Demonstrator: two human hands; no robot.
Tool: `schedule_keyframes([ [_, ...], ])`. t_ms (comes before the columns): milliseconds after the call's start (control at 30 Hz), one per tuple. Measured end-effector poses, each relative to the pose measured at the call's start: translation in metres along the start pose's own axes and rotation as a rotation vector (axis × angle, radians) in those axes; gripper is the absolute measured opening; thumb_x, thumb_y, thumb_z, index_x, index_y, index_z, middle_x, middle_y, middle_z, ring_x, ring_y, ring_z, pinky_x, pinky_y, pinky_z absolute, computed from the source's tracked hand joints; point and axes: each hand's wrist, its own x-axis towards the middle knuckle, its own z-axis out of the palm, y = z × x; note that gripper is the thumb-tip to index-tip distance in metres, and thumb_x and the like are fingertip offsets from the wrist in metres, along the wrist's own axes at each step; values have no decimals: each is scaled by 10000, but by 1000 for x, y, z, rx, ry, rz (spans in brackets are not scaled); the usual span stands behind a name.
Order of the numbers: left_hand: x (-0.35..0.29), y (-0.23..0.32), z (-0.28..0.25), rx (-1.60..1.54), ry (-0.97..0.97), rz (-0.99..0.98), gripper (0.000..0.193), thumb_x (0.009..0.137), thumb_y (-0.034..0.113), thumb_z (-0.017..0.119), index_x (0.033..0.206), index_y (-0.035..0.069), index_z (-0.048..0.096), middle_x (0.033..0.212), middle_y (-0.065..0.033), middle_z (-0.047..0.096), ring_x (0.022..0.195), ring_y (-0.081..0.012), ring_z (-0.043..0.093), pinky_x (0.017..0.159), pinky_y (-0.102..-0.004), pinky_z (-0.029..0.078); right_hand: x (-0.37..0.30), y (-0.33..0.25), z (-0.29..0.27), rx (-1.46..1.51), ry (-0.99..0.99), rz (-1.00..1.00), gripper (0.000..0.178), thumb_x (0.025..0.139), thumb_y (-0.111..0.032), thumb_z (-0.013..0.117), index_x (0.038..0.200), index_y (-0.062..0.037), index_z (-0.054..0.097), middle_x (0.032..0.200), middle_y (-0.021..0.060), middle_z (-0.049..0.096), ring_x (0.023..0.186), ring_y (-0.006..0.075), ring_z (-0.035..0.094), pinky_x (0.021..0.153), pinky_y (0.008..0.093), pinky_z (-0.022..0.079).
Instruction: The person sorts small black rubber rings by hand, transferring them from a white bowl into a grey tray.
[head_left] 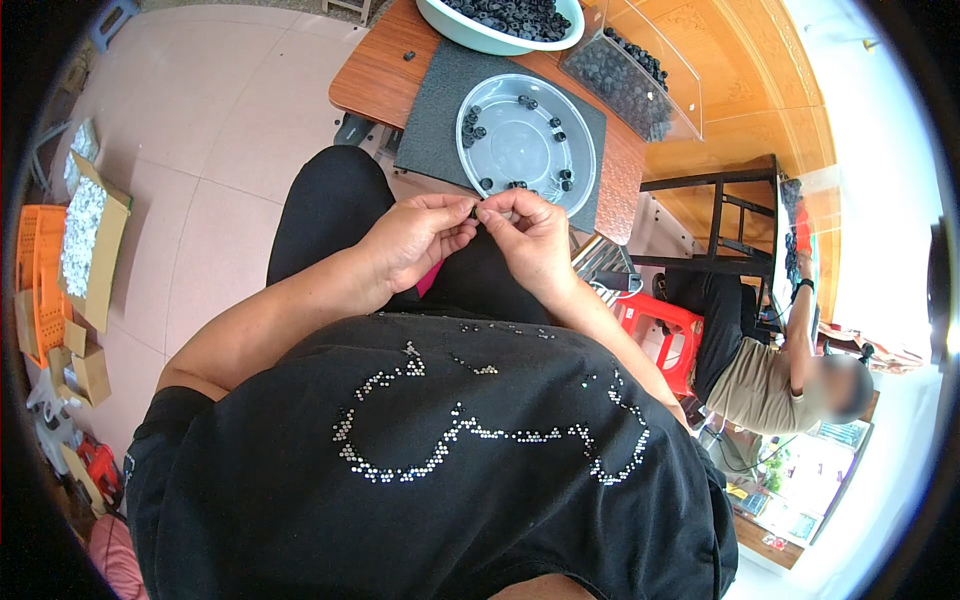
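Observation:
Above my lap, just off the near edge of the table, my left hand (415, 240) and my right hand (530, 245) meet fingertip to fingertip. Pinched between them is a small black part (474, 212), mostly covered by the fingers, so its exact kind does not show. Right beyond them, a clear round plastic basin (515, 145) holds several small black cylindrical parts scattered around its bottom edge. It rests on a dark grey mat (430, 130) on the brown wooden table (370, 75).
At the far side stand a pale green basin (478, 40) full of black parts and a clear box (685, 100) of similar parts. On the right are a red stool (655, 335) and a seated person (760, 390) working. A cardboard box (112, 255) of white pieces stands left.

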Motion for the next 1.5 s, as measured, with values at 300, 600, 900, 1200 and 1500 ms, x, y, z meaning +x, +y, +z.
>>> schedule_keyframes([
  [300,2,5,-6,-17,-21,-21,269,962,164,490,1190,34,548,1004,-52,628,874,-117,593,792,-256,491,10,-13,8,-320,-12,-263,168,763,-8,669,929,-28,655,742,80,594,591,146,569,537,269,473],
  [600,4,20,-11,41,127,-81,296,953,177,507,1217,45,521,994,-50,625,861,-127,595,765,-266,491,100,37,-17,-606,35,-270,233,764,-42,642,996,-33,654,784,112,615,681,200,602,633,318,495],
  [900,9,21,-20,38,170,-70,247,928,126,527,1159,47,561,951,-46,629,839,-129,600,743,-261,491,119,56,-12,-832,-46,-354,220,756,-65,654,976,-51,653,824,155,620,759,321,626,699,391,506],
  [1200,10,21,-17,63,206,-43,271,937,159,533,1187,54,547,954,-40,629,836,-119,598,749,-251,485,68,18,-5,-456,1,-247,173,731,-14,671,899,-17,627,706,66,557,616,149,547,562,273,456],
  [1500,8,15,-15,-48,-83,-16,244,941,170,550,1141,36,588,961,-24,618,862,-83,576,767,-214,483,17,-22,7,-395,-76,-269,237,726,-11,688,950,-23,612,724,87,568,607,180,579,561,285,480],
])
